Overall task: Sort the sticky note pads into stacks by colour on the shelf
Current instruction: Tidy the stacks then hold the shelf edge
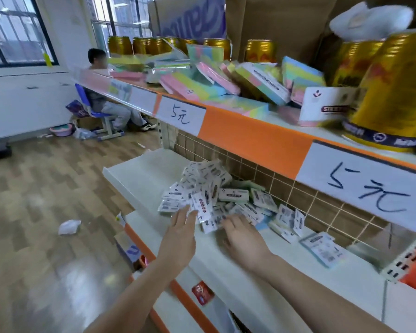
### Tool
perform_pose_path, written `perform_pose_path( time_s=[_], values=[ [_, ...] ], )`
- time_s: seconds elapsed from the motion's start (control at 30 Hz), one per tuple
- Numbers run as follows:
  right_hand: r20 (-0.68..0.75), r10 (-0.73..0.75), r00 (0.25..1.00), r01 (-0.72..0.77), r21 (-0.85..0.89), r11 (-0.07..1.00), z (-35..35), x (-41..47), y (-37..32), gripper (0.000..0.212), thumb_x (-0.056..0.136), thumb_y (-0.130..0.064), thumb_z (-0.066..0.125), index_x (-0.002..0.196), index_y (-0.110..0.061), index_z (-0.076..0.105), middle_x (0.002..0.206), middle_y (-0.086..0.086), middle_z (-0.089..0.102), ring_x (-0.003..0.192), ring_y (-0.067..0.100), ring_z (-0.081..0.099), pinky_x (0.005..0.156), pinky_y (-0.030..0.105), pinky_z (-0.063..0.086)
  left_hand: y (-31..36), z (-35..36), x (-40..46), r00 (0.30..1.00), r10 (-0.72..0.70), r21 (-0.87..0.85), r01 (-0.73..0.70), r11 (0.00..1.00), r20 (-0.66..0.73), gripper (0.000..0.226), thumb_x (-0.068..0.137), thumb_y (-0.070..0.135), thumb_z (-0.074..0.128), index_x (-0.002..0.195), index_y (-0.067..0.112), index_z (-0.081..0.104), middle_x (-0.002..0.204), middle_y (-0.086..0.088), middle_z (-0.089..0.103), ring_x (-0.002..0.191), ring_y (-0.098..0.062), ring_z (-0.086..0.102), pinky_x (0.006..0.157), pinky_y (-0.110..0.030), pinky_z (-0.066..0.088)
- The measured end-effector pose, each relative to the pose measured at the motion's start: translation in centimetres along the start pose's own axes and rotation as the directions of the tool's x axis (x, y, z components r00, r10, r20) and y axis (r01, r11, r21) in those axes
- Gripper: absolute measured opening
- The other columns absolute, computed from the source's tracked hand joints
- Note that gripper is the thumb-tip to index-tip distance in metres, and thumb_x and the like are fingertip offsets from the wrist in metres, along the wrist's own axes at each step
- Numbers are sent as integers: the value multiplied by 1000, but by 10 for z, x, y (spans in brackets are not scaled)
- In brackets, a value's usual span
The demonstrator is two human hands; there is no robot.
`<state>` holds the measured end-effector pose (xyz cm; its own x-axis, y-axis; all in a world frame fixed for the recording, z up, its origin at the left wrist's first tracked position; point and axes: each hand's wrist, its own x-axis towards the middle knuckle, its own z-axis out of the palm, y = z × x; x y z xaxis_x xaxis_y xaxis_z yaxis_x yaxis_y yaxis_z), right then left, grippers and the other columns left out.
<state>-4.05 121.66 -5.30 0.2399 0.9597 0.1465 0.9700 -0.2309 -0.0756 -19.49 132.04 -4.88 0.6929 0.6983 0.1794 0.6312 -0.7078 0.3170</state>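
On the white middle shelf (139, 174), near its back edge, we see a messy pile of sticky note pads (211, 195) in white wrappers. Our left hand (181, 227) has straight fingers touching the front of the pile and holds nothing. Our right hand (241, 234) lies flat on the pads with relaxed fingers. 1 pad (322, 248) lies apart toward the right end. Above, colourful pads (214, 80) and gold cans (392, 92) sit on the top shelf (250, 131).
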Motion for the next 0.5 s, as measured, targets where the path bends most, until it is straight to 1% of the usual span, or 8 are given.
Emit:
perform_pose_path(
  time_s=[0.07, 0.13, 0.2, 0.3, 0.4, 0.5],
  values=[
    [-44, 0, 999, -1, -27, 1000, 8, 12, -2, 46, 84, -22, 60, 126, -7, 54, 129, 12, 53, 121, 33, 49, 96, 42, 45, -8, 4, 18, 999, 21, 7, -21, 1000, 39, 74, 87, -2, 48, 149, 20, 14, 158, -2, 2, 146, -23, 2, 117, -35, 19],
    [-70, 22, 997, -22, 0, 1000, 18, 26, -3, 56, 70, -23, 73, 122, -8, 58, 121, 10, 60, 108, 31, 60, 89, 40, 51, -14, 7, 34, 995, 40, 9, -41, 999, 88, 75, 88, -3, 47, 150, 21, 11, 159, 0, -4, 146, -21, -2, 117, -36, 17],
    [-63, 35, 997, -31, 63, 997, 26, 36, -4, 63, 63, -23, 76, 121, -8, 58, 120, 8, 61, 105, 29, 62, 89, 39, 51, -21, 13, 48, 990, 81, 48, -87, 995, 114, 75, 90, 4, 50, 150, 22, 8, 159, 1, -6, 146, -20, -3, 117, -34, 12],
    [-85, 83, 993, -78, 60, 995, 29, 42, -6, 67, 52, -28, 80, 114, -14, 61, 113, 1, 65, 103, 22, 64, 84, 34, 53, -30, 19, 63, 978, 135, 131, -157, 979, 161, 81, 90, 16, 58, 150, 24, 4, 159, 1, -6, 146, -20, -2, 117, -34, 9],
    [-116, 117, 986, -110, 60, 992, 32, 48, -10, 62, 53, -21, 75, 113, -17, 61, 109, -1, 66, 100, 21, 64, 83, 35, 52, -38, 21, 72, 972, 170, 162, -197, 967, 164, 81, 91, 20, 56, 151, 24, 1, 159, 0, -5, 146, -21, 0, 117, -38, 9],
    [-158, 224, 962, -212, 86, 973, 33, 58, -17, 48, 56, -17, 71, 104, -21, 63, 100, -5, 67, 93, 18, 65, 79, 33, 50, -42, 17, 81, 962, 220, 202, -251, 947, 165, 78, 90, 20, 52, 150, 23, 3, 159, -3, 2, 145, -23, 6, 116, -40, 18]
  ],
)
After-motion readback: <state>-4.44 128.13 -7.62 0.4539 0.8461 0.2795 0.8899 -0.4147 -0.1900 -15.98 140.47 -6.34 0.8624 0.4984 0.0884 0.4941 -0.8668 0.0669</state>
